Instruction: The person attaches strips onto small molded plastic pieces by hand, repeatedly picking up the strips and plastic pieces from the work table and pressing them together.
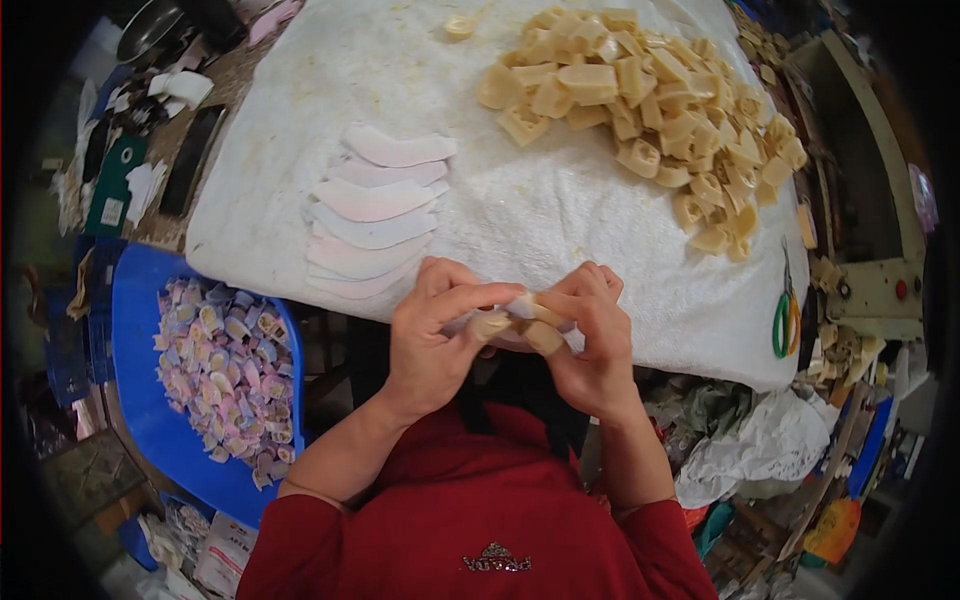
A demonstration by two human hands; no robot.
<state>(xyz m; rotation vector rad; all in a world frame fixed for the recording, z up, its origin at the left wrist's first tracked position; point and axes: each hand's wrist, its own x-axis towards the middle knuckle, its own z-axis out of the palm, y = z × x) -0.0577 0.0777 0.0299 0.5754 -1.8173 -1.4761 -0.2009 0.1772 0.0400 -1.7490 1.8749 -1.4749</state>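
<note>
My left hand (pixel 437 335) and my right hand (pixel 592 335) meet at the table's front edge, fingers closed in a pinch. Between them they hold a small pale piece with a whitish-lilac strip (pixel 519 306) on it; the fingers hide most of its shape. Both thumb tips look capped with cream-coloured covers. Beyond my left hand lies a column of curved pastel strips (pixel 375 200), overlapping in white, pink and pale blue. A large heap of hollow tan plastic pieces (pixel 640 90) covers the far right of the table.
A white cloth (pixel 270 170) covers the table. At lower left, a blue tub (pixel 140 350) holds many pastel-covered pieces (pixel 225 370). Scissors (pixel 785 320) with green and orange handles lie at the right edge. Crumpled white plastic (pixel 765 445) sits below right. One tan piece (pixel 459 27) lies apart.
</note>
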